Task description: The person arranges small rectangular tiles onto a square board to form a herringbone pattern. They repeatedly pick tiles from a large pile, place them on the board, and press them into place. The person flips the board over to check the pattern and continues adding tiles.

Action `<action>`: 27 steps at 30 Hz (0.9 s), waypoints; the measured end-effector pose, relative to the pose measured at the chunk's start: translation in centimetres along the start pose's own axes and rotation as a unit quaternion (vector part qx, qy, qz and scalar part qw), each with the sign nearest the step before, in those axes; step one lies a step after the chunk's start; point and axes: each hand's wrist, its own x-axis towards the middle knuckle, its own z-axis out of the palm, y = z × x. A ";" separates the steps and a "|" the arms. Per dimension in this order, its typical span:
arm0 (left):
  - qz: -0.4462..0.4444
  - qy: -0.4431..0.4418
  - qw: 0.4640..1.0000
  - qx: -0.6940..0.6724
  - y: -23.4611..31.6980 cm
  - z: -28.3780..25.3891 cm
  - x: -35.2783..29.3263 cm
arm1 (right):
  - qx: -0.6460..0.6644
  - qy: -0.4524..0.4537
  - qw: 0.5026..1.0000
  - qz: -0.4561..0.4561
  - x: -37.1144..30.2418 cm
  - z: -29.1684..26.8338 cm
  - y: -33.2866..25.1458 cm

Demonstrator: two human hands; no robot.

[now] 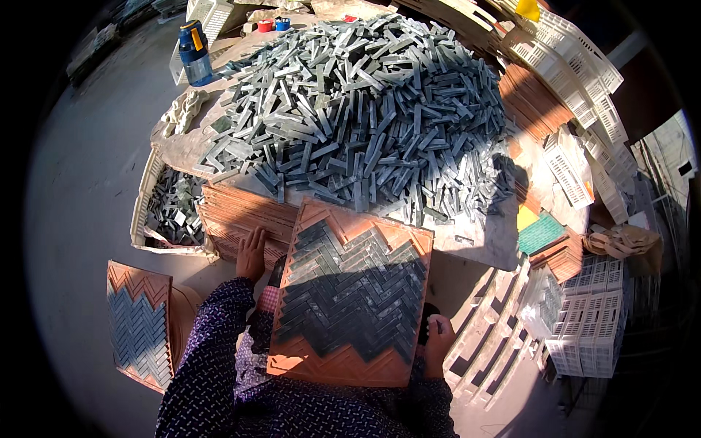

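Observation:
An orange-brown mould tray (365, 371) with a zigzag rim lies tilted across my lap, its middle filled with dark grey stone strips (350, 292) in a herringbone pattern. To its left, my left hand (252, 254) rests with outstretched fingers against a stack of similar orange-brown trays (244, 215). Beside the tray's lower right edge is my right hand (439, 343), fingers curled and thumb on top; what it holds, if anything, is hidden. Beyond the tray, a big heap of loose grey stone strips (358, 109) covers the worktable (485, 244).
At left stand a crate (140, 212) of stone pieces and another filled tray (139, 328). A blue water bottle (195, 55) and pale gloves (184, 112) sit at the table's far left. On the right are a wooden pallet (485, 328), white plastic crates (588, 321) and more trays (533, 102).

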 end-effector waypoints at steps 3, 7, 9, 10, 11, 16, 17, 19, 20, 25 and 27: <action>0.003 -0.031 0.999 0.033 1.2 0.6 -0.2 | 0.007 0.015 1.000 -0.008 0.1 -0.1 0.2; 0.042 0.012 0.999 0.015 -0.5 1.4 -1.1 | 0.006 0.013 1.000 0.005 -0.3 0.4 0.0; 0.050 0.032 0.998 0.000 -0.7 1.5 -1.0 | 0.013 0.017 1.000 0.015 -0.3 0.6 -0.7; 0.043 0.037 0.998 -0.007 -0.8 1.6 -1.1 | 0.017 0.016 1.000 0.008 -0.3 0.8 -0.8; 0.038 0.040 0.998 -0.014 -0.6 1.5 -1.2 | 0.020 0.016 1.000 0.002 -0.3 0.8 -0.9; 0.096 0.089 0.990 0.059 0.2 -0.5 -0.9 | 0.004 0.017 1.000 0.016 -0.4 0.4 -0.2; 0.106 0.083 0.988 0.074 -0.3 -1.4 -1.0 | 0.014 0.013 1.000 0.014 -0.4 0.7 -0.3; 0.138 0.068 0.982 0.106 -1.6 -2.2 -0.6 | 0.027 0.017 0.999 0.002 -0.3 0.7 0.2; 0.132 0.026 0.984 0.120 -2.5 -2.5 -0.6 | 0.014 0.012 1.000 0.018 -0.3 0.8 -0.2; 0.068 0.089 0.984 0.136 -5.3 -2.2 0.4 | -0.009 0.021 1.000 -0.015 0.1 0.8 0.3; -0.053 0.001 0.992 0.117 -4.5 -3.0 0.9 | 0.016 0.028 0.999 -0.010 -0.1 1.0 0.1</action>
